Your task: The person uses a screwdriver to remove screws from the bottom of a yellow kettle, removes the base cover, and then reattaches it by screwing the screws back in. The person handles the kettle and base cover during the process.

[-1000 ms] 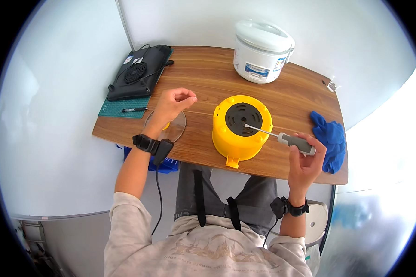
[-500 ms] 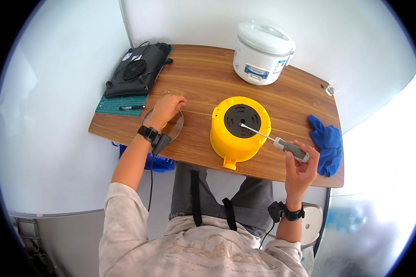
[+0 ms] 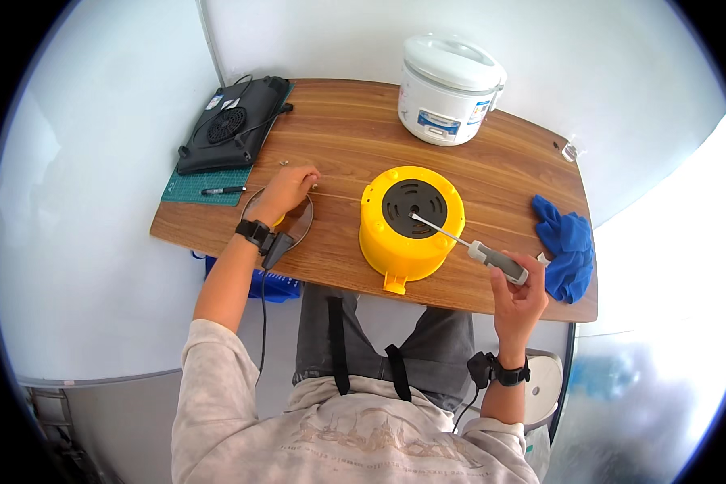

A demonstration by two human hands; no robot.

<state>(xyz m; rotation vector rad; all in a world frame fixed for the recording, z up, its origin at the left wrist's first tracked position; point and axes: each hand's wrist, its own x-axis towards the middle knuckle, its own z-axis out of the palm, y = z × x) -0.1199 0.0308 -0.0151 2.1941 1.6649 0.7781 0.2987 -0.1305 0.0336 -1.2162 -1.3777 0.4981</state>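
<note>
An upturned yellow pot-shaped housing (image 3: 393, 260) stands on the table in front of me, its round black slotted base plate (image 3: 429, 198) facing up. My right hand (image 3: 521, 284) grips a grey and white screwdriver (image 3: 496, 261) by its handle. The shaft slants left, with its tip at the middle of the base plate. Over a round glass lid (image 3: 302, 225), my left hand (image 3: 286, 194) is closed, fingertips pinched together. A tiny light piece (image 3: 315, 187) shows right at those fingertips; whether they hold it is unclear. Another small metallic bit (image 3: 284, 163) lies just beyond the hand.
A white rice cooker (image 3: 444, 101) stands at the back. To the far left, a black appliance (image 3: 230, 125) lies fan side up on a green cutting mat (image 3: 206, 179), beside a black marker (image 3: 223, 190). At the right edge are a crumpled blue cloth (image 3: 567, 250) and a small clear object (image 3: 570, 152).
The whole view has shifted slightly. A tiny light piece now shows by my left fingertips. The screwdriver tip stays at the middle of the base plate, in my right hand's grip.
</note>
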